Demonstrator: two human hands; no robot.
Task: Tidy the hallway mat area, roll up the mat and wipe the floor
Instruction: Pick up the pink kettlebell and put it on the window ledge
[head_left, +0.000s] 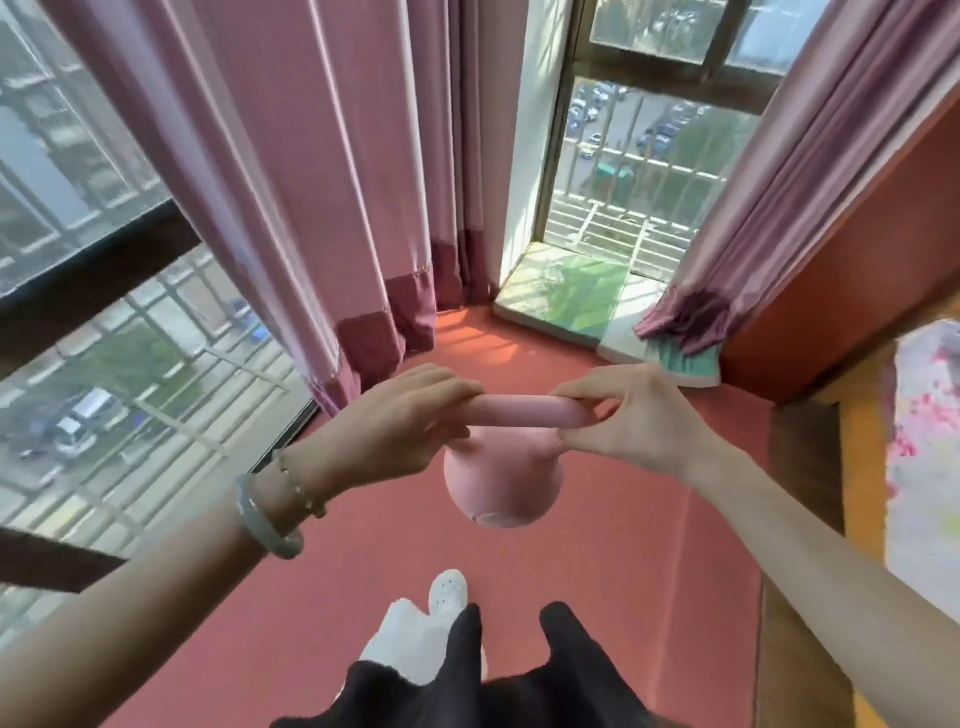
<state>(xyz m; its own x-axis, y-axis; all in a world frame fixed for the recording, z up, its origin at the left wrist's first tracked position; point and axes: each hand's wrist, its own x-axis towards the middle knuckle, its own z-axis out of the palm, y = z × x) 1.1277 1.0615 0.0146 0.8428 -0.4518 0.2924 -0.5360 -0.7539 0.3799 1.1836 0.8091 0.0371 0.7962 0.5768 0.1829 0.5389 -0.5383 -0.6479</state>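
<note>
Both hands, left hand (410, 415) and right hand (639, 415), grip the handle of the smooth pink kettlebell (503, 483), hanging over the red floor mat (363, 561). The right's fingertip pinch looks thin; a slip could drop it toward the white shoe (447, 590).

Daylight enters barred windows (631, 156) hung with pink curtains (291, 171), beside a reddish wooden wall (857, 249).

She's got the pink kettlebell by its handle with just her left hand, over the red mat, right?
Not quite: both hands hold it. The head view shows the left hand and the right hand each gripping an end of the pink kettlebell's handle, above the red mat.
</note>
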